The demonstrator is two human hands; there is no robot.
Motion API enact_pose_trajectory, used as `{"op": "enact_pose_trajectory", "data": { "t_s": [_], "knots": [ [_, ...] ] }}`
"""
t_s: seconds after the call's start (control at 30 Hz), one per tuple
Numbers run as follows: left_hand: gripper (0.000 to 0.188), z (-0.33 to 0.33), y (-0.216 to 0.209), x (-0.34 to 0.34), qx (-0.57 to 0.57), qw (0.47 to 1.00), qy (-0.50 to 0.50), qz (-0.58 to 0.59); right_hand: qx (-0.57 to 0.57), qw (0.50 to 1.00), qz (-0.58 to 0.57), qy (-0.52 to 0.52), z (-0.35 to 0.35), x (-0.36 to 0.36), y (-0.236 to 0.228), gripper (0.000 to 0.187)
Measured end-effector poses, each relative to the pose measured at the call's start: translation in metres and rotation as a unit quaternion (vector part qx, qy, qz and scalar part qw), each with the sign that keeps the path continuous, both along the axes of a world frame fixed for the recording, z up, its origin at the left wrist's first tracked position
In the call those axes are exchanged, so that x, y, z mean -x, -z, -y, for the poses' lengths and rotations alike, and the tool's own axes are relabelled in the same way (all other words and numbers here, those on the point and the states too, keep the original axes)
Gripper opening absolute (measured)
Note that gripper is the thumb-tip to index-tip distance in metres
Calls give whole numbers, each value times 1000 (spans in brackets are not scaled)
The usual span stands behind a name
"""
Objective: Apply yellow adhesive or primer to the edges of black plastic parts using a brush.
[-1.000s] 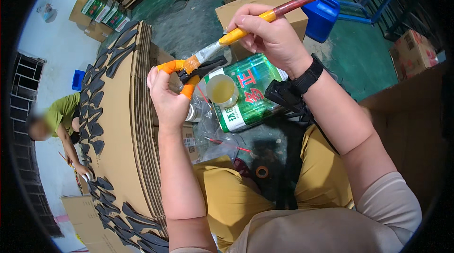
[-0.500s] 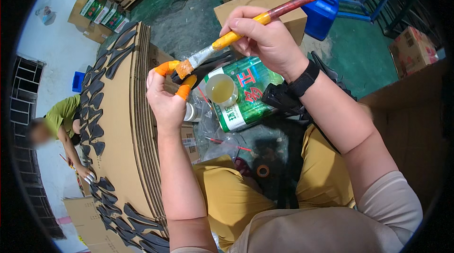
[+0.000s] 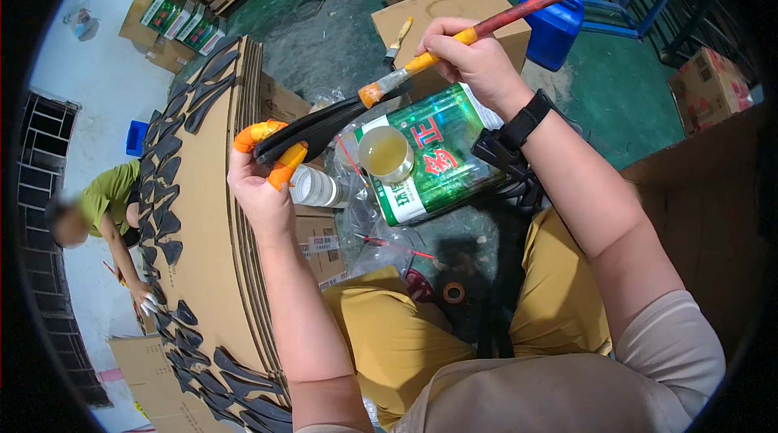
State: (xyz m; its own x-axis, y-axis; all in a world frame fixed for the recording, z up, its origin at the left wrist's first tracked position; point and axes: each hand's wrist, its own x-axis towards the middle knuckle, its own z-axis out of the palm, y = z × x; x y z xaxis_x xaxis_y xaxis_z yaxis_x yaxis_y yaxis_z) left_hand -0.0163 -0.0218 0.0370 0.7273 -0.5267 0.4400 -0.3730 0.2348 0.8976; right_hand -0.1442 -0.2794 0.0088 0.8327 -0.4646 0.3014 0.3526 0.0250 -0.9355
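My left hand (image 3: 263, 202), with orange covers on thumb and finger, pinches one end of a long black curved piece (image 3: 316, 127). In my right hand (image 3: 478, 64) is a paintbrush (image 3: 444, 48) with a yellow and red handle. Its orange-stained bristles lie against the far part of the piece. Below the brush, a cup (image 3: 386, 154) of pale yellowish liquid stands on a green and white tin (image 3: 454, 129). Beside my left hand sits a white round container (image 3: 314, 187). Whether the bristles press on the piece or hover over it, I cannot tell.
At left, stacked cardboard sheets (image 3: 212, 214) bear many black curved pieces (image 3: 164, 172). A person in green (image 3: 113, 198) reaches toward them. Cardboard boxes (image 3: 454, 16) with brushes on them and a blue jerrycan (image 3: 555, 24) stand beyond. An orange tape roll (image 3: 454, 293) lies on the floor.
The brush has moved rightward along the black piece, from near my left fingers to its far part. My left hand has shifted left and slightly down, showing more of the piece.
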Motion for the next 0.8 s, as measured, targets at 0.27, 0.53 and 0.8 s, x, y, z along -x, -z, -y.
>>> {"op": "enact_pose_trajectory", "data": {
  "t_s": [0.27, 0.53, 0.8],
  "knots": [
    [36, -36, -2, -11, -28, 998, -48, 15, 122, 989, -6, 80, -3, -13, 11, 18],
    [38, -60, 0, -15, -16, 998, -52, 27, -56, 998, 25, -22, -38, -20, -12, 17],
    [40, -69, 0, -17, 27, 998, -50, 3, 24, 999, -9, -34, -35, -23, -7, 17]
  ]
}}
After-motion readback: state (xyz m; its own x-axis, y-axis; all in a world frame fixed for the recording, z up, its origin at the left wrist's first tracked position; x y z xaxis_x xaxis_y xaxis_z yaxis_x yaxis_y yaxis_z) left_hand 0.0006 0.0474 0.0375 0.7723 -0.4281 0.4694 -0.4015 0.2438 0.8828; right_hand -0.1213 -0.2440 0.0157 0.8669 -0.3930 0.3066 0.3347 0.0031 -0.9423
